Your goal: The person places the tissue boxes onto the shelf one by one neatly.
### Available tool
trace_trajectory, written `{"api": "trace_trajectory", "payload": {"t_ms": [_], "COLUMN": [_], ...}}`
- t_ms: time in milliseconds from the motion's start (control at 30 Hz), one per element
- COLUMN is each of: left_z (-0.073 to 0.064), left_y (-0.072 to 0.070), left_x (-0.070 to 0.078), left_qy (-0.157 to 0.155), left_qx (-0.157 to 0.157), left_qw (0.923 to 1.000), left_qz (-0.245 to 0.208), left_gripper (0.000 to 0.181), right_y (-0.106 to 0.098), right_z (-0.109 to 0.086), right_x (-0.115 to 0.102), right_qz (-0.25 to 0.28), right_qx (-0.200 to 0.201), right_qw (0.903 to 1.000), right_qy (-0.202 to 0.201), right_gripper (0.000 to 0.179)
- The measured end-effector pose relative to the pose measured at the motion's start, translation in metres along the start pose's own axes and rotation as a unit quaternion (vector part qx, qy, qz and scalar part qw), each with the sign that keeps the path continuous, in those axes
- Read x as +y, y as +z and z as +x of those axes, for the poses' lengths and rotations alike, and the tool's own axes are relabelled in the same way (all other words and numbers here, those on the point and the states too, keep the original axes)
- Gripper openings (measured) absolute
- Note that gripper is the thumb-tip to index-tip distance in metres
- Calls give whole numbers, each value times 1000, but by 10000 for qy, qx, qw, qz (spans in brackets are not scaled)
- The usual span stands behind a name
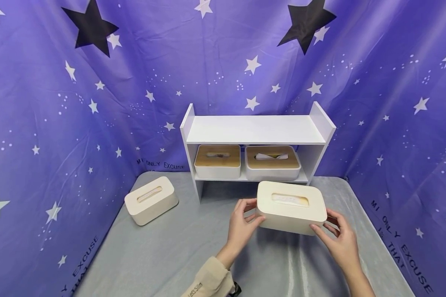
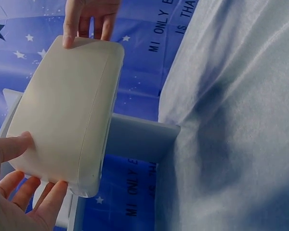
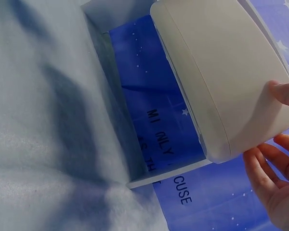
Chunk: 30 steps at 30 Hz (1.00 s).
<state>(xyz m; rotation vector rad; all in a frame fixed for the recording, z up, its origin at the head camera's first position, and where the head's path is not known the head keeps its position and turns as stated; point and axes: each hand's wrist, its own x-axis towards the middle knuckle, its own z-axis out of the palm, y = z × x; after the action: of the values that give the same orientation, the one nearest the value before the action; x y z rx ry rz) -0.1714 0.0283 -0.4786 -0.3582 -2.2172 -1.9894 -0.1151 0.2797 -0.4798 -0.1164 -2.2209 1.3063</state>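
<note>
A cream tissue box with an oval slot in its top is held up above the table, in front of the shelf's right half. My left hand grips its left end, thumb on the near side and fingers round the end. On the opposite end my right hand holds it the same way. Both wrist views show the box's plain side, with the left thumb and the right thumb pressed on it. A white shelf stands behind; its lower level bears two wood-topped tissue boxes side by side.
Another cream tissue box sits on the grey cloth-covered table at the left. Nothing stands on the shelf's upper board, which has raised side panels. A purple star-patterned curtain surrounds the table at the back and sides.
</note>
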Motion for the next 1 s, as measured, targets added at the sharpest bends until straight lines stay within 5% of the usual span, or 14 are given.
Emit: {"api": "trace_trajectory", "payload": {"t_ms": [633,1000], "left_z": [-1,-5], "left_y": [-16,-28], "left_x": [1,1], "left_qy": [-246,-97], "left_qx": [185,240], "left_qw": [9995,9993], "left_qz": [-72,-276], "left_gripper": [49,51], "right_y": [12,19], "right_z": [1,3], "right_x": [-8,-13], "right_qz": [258,392], "right_qx": [-160,-276], "right_qw": [9991,9978], "right_qy": [-287,-448], "right_gripper": [63,64]}}
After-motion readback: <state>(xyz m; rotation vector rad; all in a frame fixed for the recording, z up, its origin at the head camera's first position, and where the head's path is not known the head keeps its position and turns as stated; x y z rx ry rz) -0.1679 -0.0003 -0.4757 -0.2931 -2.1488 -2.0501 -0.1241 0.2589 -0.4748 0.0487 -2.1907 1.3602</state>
